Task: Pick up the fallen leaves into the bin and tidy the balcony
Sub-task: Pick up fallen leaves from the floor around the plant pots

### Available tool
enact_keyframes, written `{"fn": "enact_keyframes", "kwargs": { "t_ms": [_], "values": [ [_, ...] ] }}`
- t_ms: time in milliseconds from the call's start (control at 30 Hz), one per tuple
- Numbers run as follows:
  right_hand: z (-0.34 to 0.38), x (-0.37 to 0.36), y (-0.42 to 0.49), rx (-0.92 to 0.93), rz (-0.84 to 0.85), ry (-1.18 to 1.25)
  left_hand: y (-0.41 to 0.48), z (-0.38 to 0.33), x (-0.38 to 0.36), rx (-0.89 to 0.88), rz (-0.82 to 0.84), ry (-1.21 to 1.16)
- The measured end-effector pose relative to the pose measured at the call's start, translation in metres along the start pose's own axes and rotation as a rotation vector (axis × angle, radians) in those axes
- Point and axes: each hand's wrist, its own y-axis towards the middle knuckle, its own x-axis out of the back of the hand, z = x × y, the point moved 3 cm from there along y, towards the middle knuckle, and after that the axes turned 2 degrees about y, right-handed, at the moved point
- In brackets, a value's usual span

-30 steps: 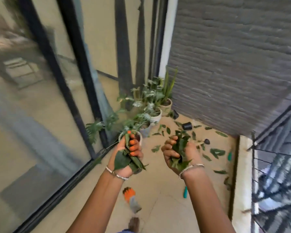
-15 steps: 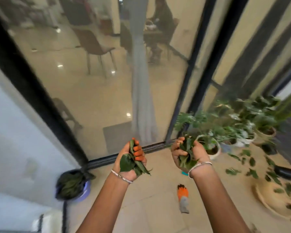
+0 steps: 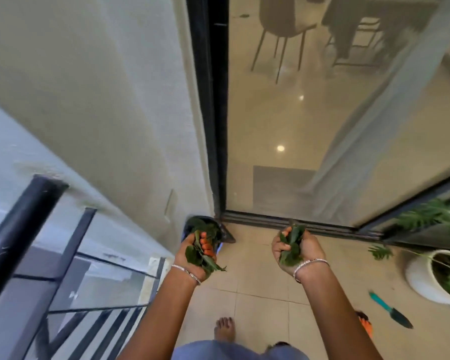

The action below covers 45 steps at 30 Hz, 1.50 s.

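A bunch of leaves (image 3: 192,256) is clenched in the grip of the left hand (image 3: 196,252), which is turned palm up with the fingers curled over the greenery. This hand is held just in front of the bin (image 3: 226,235) and overlaps its near edge in the view. The bin is set on the floor (image 3: 257,294) in the corner where the wall (image 3: 102,100) meets the dark frame of the glass door (image 3: 309,126), and dark leaves are seen inside it. A second bunch (image 3: 292,237) is grasped in the grip of the right hand (image 3: 299,250), which is held to the right of the bin, apart from it, above the tiles. A bracelet is worn on each wrist. A bare foot (image 3: 225,329) is planted on the tiles nearer than the bin. Far to the right of the bin a white plant pot (image 3: 421,281) is seen, with one fallen leaf (image 3: 379,252) lying on the floor on the bin's side of it. Nearer than the pot, a trowel (image 3: 390,309) and an orange glove (image 3: 365,324) are lying on the floor. To the left of the bin a black railing (image 3: 18,222) is seen.
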Motion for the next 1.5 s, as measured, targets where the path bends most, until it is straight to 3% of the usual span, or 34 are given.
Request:
{"fn": "enact_keyframes", "kwargs": {
  "t_ms": [267,567,733,900,1133,1233,1500],
  "values": [
    [-0.033,-0.002,0.119,-0.055,-0.156,-0.174,0.093,-0.046,0.047,-0.020,-0.200,-0.060],
    [-0.059,0.039,0.315,-0.124,-0.307,-0.350,0.259,-0.076,0.147,-0.028,-0.521,0.090],
    [-0.081,0.075,0.407,-0.129,-0.393,-0.452,0.342,-0.099,0.175,-0.099,-0.552,0.039],
    [-0.093,0.111,0.485,-0.103,-0.408,-0.539,0.434,-0.114,0.239,-0.116,-0.537,0.163],
    [-0.100,0.114,0.557,0.027,-0.484,-0.751,0.413,-0.112,0.228,-0.162,-0.431,0.101],
    [-0.105,0.096,0.582,0.108,-0.534,-0.897,0.397,-0.102,0.247,-0.182,-0.583,0.152],
    [-0.144,0.041,0.604,0.117,-0.228,-1.336,0.376,-0.084,0.262,-0.234,-0.650,0.159]
  ]
}}
